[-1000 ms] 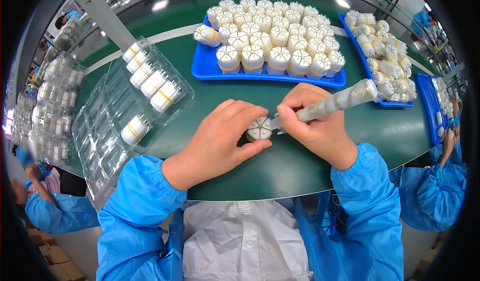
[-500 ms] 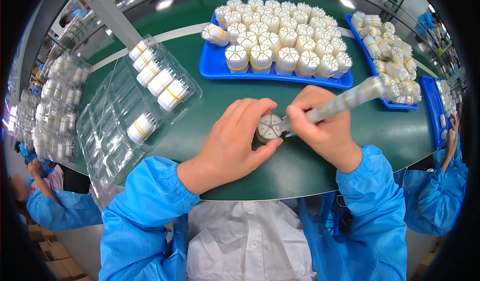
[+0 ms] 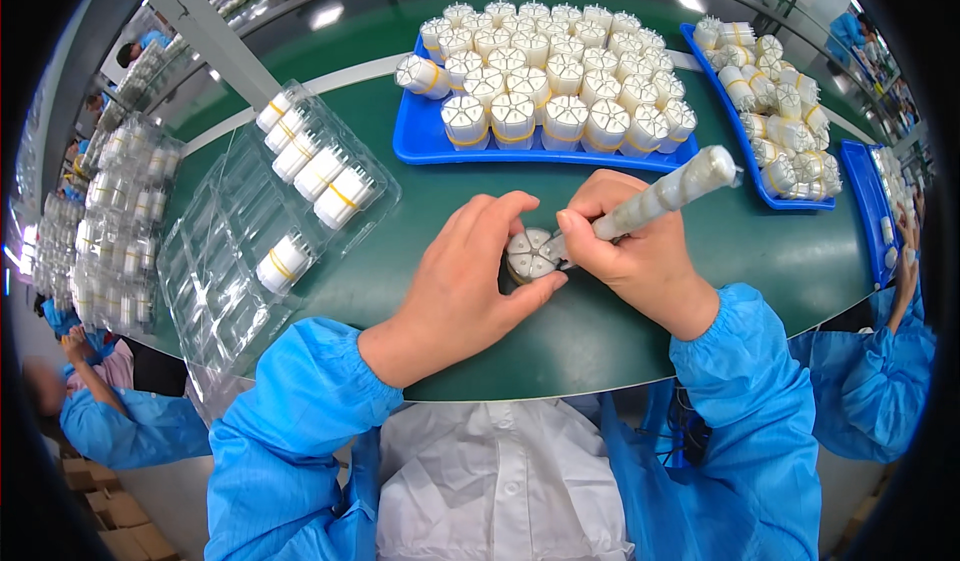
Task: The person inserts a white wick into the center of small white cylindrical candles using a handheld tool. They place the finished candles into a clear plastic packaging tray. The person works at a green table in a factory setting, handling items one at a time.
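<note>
My left hand is curled around a short round grey-white piece with wedge-shaped segments on its top face, held upright on the green table. Thumb and fingers press on its sides. In my right hand is a pen-like hand tool with a thick, pale, wrapped handle, gripped between thumb and fingers. Its handle slants up to the right, while its narrow tip touches the right side of the piece's top. The exact kind of tool cannot be made out.
Ahead, a blue tray carries rows of white banded cylinders; another blue tray of them lies at right. A clear plastic blister tray with several cylinders is at left, near stacked filled trays. A co-worker's hand shows far right.
The tool's handle has swung slightly left and its far end now shows more sharply. Both hands stay at the round piece, and the whole view has shifted a little.
</note>
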{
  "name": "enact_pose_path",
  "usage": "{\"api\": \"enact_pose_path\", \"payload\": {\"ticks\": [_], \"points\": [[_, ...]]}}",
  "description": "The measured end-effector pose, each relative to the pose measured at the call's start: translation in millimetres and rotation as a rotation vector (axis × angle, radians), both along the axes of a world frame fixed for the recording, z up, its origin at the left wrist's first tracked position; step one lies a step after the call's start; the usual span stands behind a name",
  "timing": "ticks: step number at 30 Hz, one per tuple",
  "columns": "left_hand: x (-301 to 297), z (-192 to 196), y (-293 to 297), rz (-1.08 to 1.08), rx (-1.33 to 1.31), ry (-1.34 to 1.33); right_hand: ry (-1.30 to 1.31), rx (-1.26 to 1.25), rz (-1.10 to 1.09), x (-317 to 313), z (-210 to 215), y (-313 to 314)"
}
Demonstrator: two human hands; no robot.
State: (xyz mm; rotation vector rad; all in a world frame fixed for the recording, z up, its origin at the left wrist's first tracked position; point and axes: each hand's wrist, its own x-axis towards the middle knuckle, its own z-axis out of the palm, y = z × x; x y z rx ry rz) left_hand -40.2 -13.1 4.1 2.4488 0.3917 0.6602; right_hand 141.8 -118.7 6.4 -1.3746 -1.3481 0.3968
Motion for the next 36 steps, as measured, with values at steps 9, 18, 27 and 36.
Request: {"api": "enact_pose_path", "payload": {"ticks": [9,18,27,36], "points": [[-1.5,-6.1,-2.1,-0.113,-0.136,-0.153,-0.02,0.0,0.013,1.3,6.8,-1.0],[0.3,-3.6,-2.8,-0.027,-0.062,-0.052,-0.099,0.08,-0.019,7.6,8.1,0.8],[1.1,0.0,-1.9,-0.068,-0.107,-0.066,-0.115,0.014,0.011,3.5,6.5,0.6],[-0.3,-4.4,-1.6,-0.085,-0.232,-0.091,-0.022,0.047,-0.015,9.6,6.1,0.6]]}}
